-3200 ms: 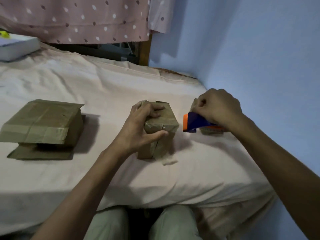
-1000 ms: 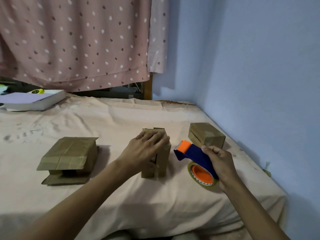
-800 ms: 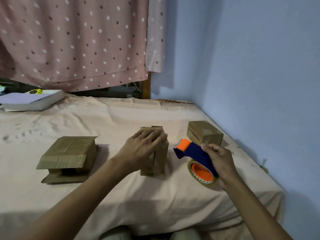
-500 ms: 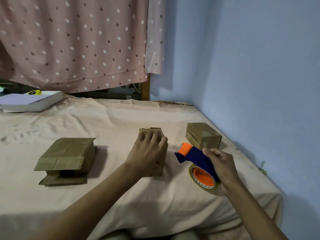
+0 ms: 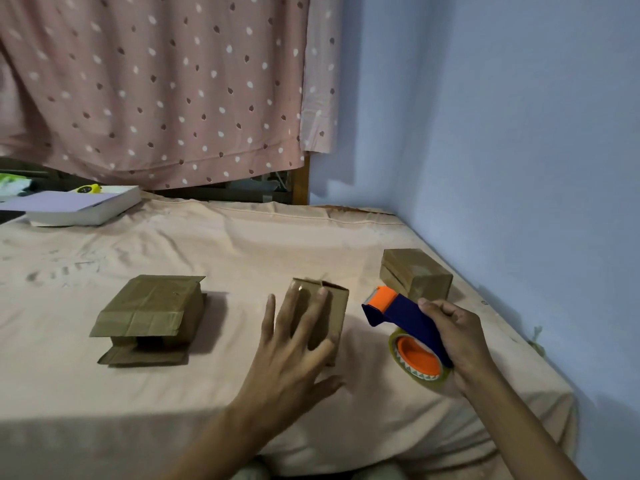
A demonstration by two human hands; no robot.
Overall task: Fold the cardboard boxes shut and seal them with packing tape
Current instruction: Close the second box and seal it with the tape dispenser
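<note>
Peach bedsheet (image 5: 242,244), blue wall. Left hand (image 5: 294,355) has fingers spread, middle box (image 5: 332,313) right behind its fingertips. Right hand (image 5: 457,337) curls around the tape dispenser (image 5: 405,323); sealed box (image 5: 415,273) just beyond its knuckles.

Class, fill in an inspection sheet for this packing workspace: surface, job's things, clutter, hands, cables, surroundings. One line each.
Surface: bed sheet, peach, wrinkled.
Job's things: left box lying with flaps open toward the camera; middle box upright; right box shut, near the wall; tape dispenser, blue and orange.
Clutter: book at the far left, a yellow item behind it.
Hands: left hand open, fingers spread in front of the middle box, contact unclear; right hand grips the tape dispenser.
Cables: nothing seen.
Surroundings: dotted pink curtain behind, blue wall on the right.
</note>
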